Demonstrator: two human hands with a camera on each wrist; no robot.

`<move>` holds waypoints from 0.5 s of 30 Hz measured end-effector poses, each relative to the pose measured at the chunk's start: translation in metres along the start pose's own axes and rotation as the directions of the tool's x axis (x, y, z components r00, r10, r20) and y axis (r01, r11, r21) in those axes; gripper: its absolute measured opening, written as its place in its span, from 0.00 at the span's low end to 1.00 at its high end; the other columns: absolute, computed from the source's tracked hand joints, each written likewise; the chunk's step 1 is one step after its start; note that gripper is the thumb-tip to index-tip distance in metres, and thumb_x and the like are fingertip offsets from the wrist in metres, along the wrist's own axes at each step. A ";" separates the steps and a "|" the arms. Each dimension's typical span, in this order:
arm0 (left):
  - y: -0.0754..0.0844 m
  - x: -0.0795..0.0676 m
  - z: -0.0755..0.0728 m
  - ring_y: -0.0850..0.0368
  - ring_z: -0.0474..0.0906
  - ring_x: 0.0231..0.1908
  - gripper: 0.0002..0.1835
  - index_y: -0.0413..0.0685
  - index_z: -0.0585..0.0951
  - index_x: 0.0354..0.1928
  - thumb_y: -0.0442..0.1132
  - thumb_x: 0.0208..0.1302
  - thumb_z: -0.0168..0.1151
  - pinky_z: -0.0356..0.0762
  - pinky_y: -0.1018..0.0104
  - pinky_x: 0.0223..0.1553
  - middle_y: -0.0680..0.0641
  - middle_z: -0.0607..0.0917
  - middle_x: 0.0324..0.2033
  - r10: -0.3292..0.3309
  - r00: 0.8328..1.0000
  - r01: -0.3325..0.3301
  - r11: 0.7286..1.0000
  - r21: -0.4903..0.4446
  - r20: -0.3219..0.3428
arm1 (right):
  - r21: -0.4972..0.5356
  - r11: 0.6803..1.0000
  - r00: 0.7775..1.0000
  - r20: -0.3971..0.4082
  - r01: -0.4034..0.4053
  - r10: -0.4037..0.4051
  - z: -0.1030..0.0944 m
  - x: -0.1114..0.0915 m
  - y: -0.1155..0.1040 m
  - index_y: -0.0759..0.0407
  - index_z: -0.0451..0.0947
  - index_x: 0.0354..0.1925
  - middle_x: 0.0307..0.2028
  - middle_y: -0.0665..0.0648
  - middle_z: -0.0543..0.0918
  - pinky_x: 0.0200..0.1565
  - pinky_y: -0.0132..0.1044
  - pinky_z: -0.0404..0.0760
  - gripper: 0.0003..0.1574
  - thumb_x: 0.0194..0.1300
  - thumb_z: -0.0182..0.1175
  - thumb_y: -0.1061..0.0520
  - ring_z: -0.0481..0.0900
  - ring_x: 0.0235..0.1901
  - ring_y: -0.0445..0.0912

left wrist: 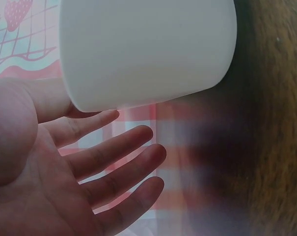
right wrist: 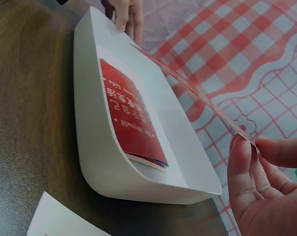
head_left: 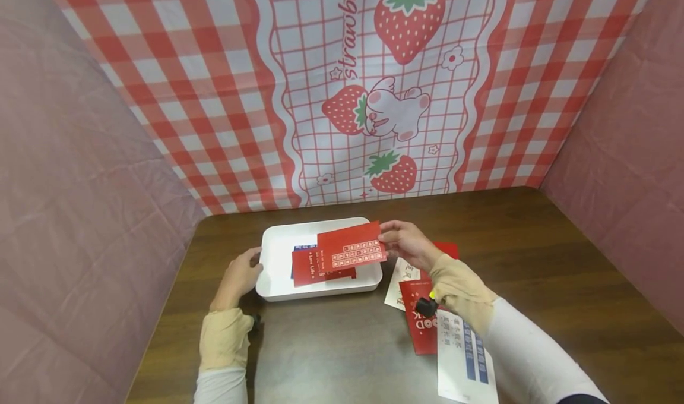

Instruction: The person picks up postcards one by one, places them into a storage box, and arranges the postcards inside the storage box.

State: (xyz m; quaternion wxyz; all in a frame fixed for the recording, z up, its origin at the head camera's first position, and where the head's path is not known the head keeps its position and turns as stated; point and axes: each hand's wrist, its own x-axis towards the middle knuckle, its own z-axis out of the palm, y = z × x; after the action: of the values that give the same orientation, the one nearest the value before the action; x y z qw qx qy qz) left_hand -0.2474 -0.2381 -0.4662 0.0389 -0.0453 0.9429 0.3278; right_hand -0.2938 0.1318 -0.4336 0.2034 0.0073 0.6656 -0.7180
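**Thin red card with pale lettered squares (head_left: pixel 355 255) over a white, round-cornered rectangular tray (head_left: pixel 275 270)**

Brown wood-grain tabletop (head_left: pixel 342 350) runs from the tray's near wall toward you; its far rim sits near the table's back edge. On your right, a red card with pale lettering (head_left: pixel 419 341) and a white card with blue bands (head_left: pixel 453 362) lie beside the tray. Your right hand (head_left: pixel 403 242) pinches the held card at its right end; the rest extends leftward, above a red "Love Life" card (head_left: pixel 306 276) inside. Your left hand (head_left: pixel 240 276), fingers spread, is at the tray's left end.
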 end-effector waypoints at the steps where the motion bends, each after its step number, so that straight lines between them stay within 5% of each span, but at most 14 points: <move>1: 0.000 0.000 0.000 0.36 0.74 0.60 0.26 0.35 0.68 0.67 0.34 0.67 0.48 0.68 0.42 0.63 0.32 0.78 0.58 0.001 1.000 -0.001 1.000 0.001 -0.001 | -0.002 1.000 1.000 0.001 -0.002 0.002 0.001 0.000 0.001 0.69 0.65 0.53 0.26 0.50 0.80 0.25 0.29 0.80 0.18 0.65 0.52 0.69 0.79 0.23 0.39; 15: -0.001 0.002 0.002 0.36 0.73 0.60 0.26 0.36 0.67 0.67 0.35 0.67 0.48 0.68 0.42 0.63 0.32 0.77 0.59 -0.024 1.000 0.024 1.000 0.007 0.012 | -0.038 0.999 1.000 -0.021 -0.016 0.015 0.027 0.010 0.016 0.71 0.63 0.56 0.26 0.51 0.76 0.23 0.28 0.80 0.24 0.62 0.53 0.71 0.75 0.21 0.39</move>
State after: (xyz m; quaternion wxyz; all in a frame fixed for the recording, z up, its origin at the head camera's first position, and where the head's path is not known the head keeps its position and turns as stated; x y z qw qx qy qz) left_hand -0.2488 -0.2377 -0.4679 0.0486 -0.0545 0.9432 0.3242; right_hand -0.2911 0.1028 -0.4484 0.2022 0.0157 0.6810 -0.7036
